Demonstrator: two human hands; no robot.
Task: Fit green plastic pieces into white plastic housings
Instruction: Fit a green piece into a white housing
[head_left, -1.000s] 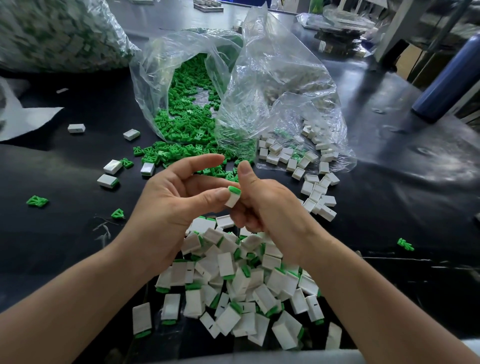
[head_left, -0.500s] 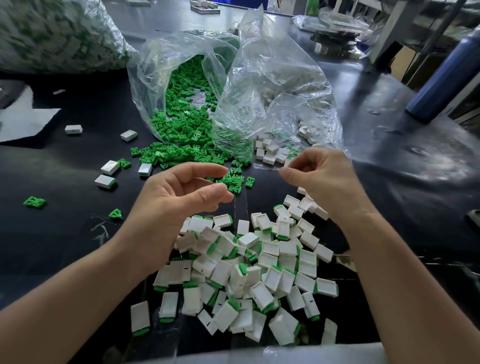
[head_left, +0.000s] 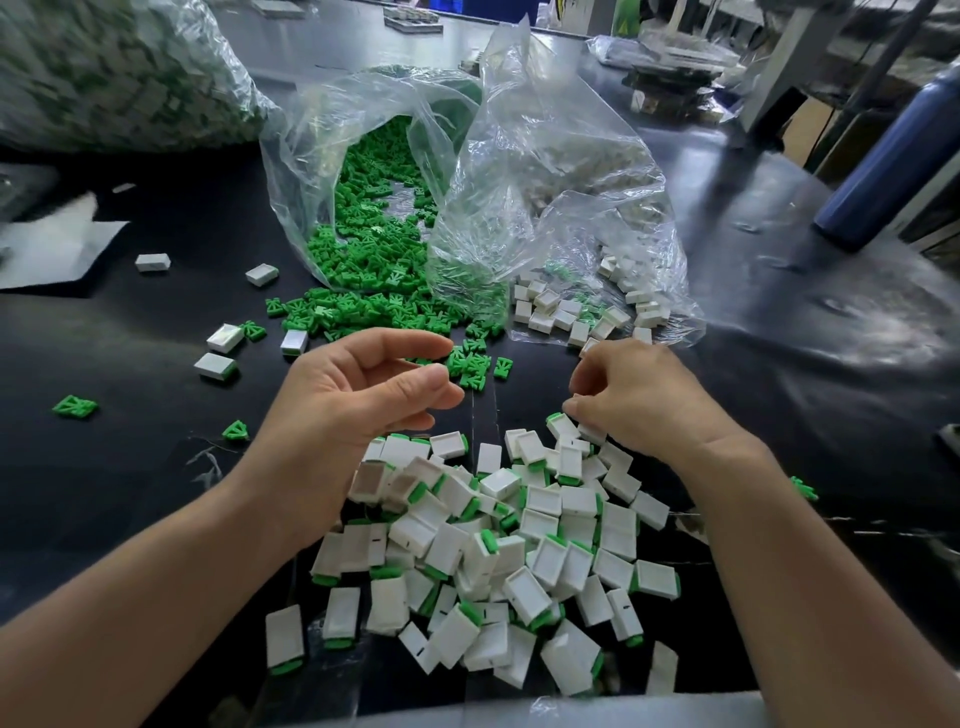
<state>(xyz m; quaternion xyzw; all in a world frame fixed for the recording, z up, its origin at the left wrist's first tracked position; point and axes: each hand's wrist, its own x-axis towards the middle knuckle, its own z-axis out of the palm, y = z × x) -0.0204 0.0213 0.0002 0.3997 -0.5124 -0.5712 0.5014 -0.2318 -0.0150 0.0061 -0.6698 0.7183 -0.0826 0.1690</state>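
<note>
Nearest the person, a pile of fitted housings (head_left: 540, 525) lies on the black table (head_left: 130, 493), white rectangular bodies each with a green end. They point every way. 2 at the pile's near left edge (head_left: 283, 640) lie with their long axes running near to far and their green ends towards the person.

The left hand (head_left: 353, 400) hovers above the pile's far left corner, palm turned inward. Its fingers are loosely curled, thumb close under the index finger, and nothing is between them.

The right hand (head_left: 644, 400) is lowered onto the pile's far right corner with its knuckles up and fingers curled under. Its fingertips (head_left: 574, 406) touch a housing with a green end (head_left: 562, 425), whose long axis runs from far left to near right, green end to the far left. Whether they pinch it I cannot tell.

Beyond the hands, loose green pieces (head_left: 470, 364) spill from a clear bag (head_left: 311, 156) lying on its side, mouth towards the person. Just right of it, a second clear bag (head_left: 561, 171) holds plain white housings (head_left: 550, 306) at its mouth.

To the left lie a few stray white housings (head_left: 217, 367) and 2 green pieces (head_left: 76, 406). A blue cylinder (head_left: 893, 166) stands far right.
</note>
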